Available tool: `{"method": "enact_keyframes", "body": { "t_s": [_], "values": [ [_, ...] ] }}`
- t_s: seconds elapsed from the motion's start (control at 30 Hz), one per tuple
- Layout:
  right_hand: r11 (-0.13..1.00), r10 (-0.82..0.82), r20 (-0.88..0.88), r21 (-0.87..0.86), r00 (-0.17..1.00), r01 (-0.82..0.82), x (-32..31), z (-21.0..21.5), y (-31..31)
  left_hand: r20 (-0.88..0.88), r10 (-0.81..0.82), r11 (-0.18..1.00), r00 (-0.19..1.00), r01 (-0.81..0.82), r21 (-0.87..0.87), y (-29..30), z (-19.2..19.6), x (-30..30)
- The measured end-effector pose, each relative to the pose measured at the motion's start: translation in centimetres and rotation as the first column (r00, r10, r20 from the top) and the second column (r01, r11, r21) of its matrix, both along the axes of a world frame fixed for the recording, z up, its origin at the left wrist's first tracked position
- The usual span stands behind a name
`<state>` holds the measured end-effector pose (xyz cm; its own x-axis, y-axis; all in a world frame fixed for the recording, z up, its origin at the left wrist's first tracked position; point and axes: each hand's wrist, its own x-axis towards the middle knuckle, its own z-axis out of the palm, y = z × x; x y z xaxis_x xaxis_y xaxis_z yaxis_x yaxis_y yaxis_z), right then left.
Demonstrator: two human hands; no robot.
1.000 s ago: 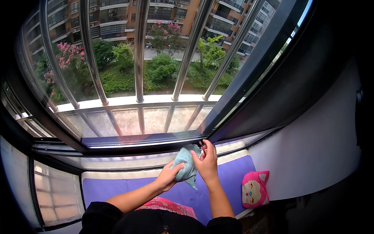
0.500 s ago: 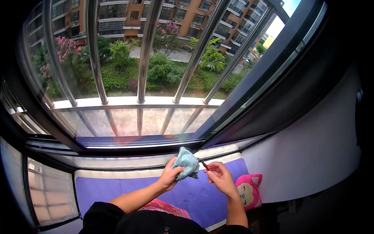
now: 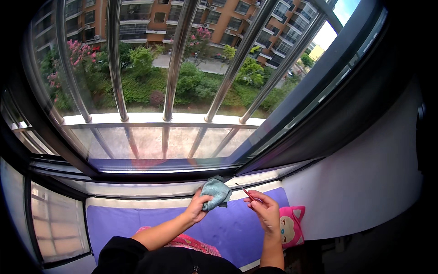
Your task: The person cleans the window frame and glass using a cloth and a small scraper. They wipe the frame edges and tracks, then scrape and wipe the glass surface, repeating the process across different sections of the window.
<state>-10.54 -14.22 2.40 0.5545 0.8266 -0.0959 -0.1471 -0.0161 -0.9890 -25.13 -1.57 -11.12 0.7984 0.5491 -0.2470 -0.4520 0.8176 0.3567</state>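
A bunched grey-blue cloth (image 3: 216, 192) is in my left hand (image 3: 197, 206), its thumb pressed across the front and its other fingers partly hidden by the folds. My right hand (image 3: 264, 209) pinches a thin stick-like tool with a red handle (image 3: 249, 195) and a slender dark tip. That tip points up and to the left, a short gap to the right of the cloth. Its exact kind is too small to make out. Both hands are in front of the lower window frame (image 3: 159, 176), above a purple mat (image 3: 242, 223).
Beyond the glass stand upright metal bars (image 3: 175, 64) on a white rail (image 3: 146, 119). A pink cushion with a cartoon face (image 3: 292, 227) leans at the mat's right end. A curved white wall (image 3: 356, 182) rises on the right, and a side window (image 3: 59, 219) is at lower left.
The red-handled tool has come away from the cloth, its tip now apart and tilted up. My right hand has shifted slightly right. The cloth sits slightly lower in my left hand.
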Motion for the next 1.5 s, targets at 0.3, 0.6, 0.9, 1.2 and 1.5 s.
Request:
{"method": "enact_keyframes", "body": {
  "t_s": [0.3,0.6,0.9,1.2,1.5],
  "values": [
    [0.979,-0.140,-0.003,0.147,0.990,0.139,0.4,-0.4,0.0,0.183,-0.194,0.962,0.964,0.150,0.226,1.5,4.9,0.3],
    [0.981,-0.157,0.504,0.180,0.849,0.074,-1.4,-1.1,2.5,0.029,0.016,0.996,0.999,-0.018,0.090,0.5,-1.1,1.7],
    [0.991,-0.096,0.753,0.132,0.651,-0.007,-2.7,-1.7,3.8,0.047,-0.012,0.962,0.999,-0.001,0.273,0.7,0.3,2.0],
    [0.990,0.044,0.909,0.016,0.415,-0.140,-1.3,-3.6,5.6,-0.083,0.059,0.967,0.995,-0.037,0.251,0.6,-0.8,3.3],
    [0.990,-0.008,0.962,0.046,0.273,-0.136,-1.2,-4.9,4.7,-0.066,-0.071,0.977,0.995,0.083,0.195,0.4,-0.2,2.8]
  ]
}}
